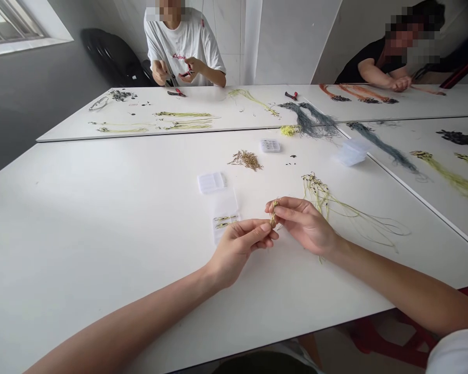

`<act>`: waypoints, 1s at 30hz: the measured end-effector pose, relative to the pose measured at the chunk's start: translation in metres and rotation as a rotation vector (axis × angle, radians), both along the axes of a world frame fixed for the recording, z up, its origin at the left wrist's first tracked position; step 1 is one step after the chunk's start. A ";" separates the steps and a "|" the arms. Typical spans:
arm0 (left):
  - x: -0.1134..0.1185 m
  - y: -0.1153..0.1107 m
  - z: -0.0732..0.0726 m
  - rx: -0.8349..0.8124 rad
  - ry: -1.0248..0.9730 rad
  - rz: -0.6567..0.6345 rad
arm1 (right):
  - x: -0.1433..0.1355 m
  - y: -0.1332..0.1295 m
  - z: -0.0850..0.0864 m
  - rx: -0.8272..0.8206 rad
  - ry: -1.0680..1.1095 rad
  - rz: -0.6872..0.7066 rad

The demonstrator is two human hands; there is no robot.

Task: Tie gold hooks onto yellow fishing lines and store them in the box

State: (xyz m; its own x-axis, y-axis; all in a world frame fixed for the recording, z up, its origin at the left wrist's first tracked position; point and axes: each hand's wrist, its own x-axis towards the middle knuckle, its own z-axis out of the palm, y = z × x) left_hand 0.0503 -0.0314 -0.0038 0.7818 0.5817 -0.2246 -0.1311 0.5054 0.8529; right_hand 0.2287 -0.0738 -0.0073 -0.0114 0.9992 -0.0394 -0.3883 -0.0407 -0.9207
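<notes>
My left hand (251,236) and my right hand (302,221) meet above the white table, both closed in a pinch. Between their fingertips is a small fishing hook rig (273,214) with yellow-green line, one end in each hand; its finer parts are too small to make out. Just beyond my left hand lies an open clear plastic box (226,202) with yellow-green rigs (225,220) in its near compartments. Past my right hand, a bunch of hooks on yellow-green lines (315,187) spreads out to the right.
A heap of gold-coloured hooks (246,160), a small lidded box (270,145), a yellow coil (289,130) and clear boxes (353,151) lie farther back. Blue-grey line bundles (308,119) cross the table seam. Across from me, one person (185,47) holds pliers; another (378,65) sits right.
</notes>
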 end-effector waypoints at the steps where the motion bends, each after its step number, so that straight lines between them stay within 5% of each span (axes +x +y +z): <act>1: 0.000 0.000 0.000 0.001 0.026 -0.005 | 0.002 0.001 0.000 -0.002 -0.013 -0.036; 17: -0.003 0.004 0.002 0.082 0.155 -0.071 | 0.009 0.002 0.003 -0.047 0.092 0.046; 30: -0.012 0.029 0.026 0.570 0.383 -0.068 | 0.015 0.001 0.009 -0.110 -0.067 0.218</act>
